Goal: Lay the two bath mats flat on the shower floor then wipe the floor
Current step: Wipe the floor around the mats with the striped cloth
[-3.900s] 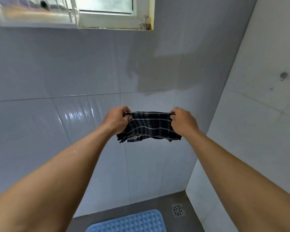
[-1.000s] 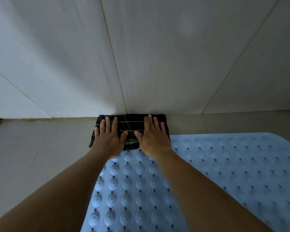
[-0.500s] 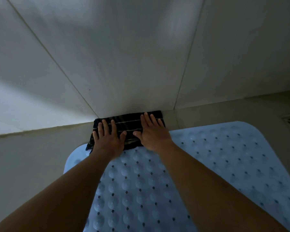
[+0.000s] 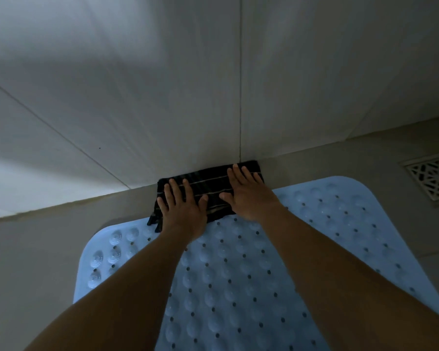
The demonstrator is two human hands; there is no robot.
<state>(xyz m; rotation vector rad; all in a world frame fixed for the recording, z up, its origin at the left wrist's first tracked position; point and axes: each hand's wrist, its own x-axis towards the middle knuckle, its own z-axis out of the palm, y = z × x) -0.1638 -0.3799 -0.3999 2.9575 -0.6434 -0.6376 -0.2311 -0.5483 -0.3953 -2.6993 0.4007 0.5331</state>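
A: Where the tiled wall (image 4: pixel 162 97) meets the floor (image 4: pixel 36 262), what is pressed down?

B: A dark striped cloth (image 4: pixel 208 184) is pinned flat under the left hand (image 4: pixel 181 214) and right hand (image 4: pixel 251 198), fingers spread.

A: And the mat?

B: 1 blue bath mat (image 4: pixel 238 287) is laid flat, overlapped by the cloth; a drain grate (image 4: pixel 431 177) is seen beside it.

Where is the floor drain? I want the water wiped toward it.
In the head view the floor drain sits at the far right edge, set into the grey floor just beyond the blue bath mat's right corner.
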